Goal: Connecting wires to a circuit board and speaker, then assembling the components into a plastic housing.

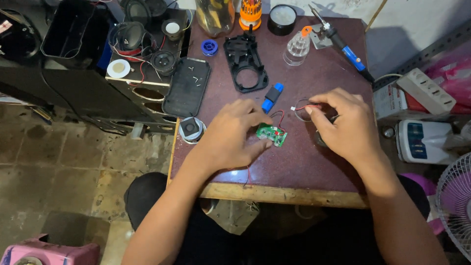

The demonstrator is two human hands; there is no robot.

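Left hand (230,135), fingers bent together, pins a small green rectangular circuit board (271,134) on the speckled maroon tabletop (294,167). Right hand (346,125) pinches thin red wire (306,106). Bare room lies toward the worn wooden front edge (284,195).

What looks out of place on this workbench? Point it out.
A few small screws lie loose on the black cover, which overhangs the table edge at the left. The left hand holds a bare green circuit board, its red wires trailing. Nothing looks spilled.
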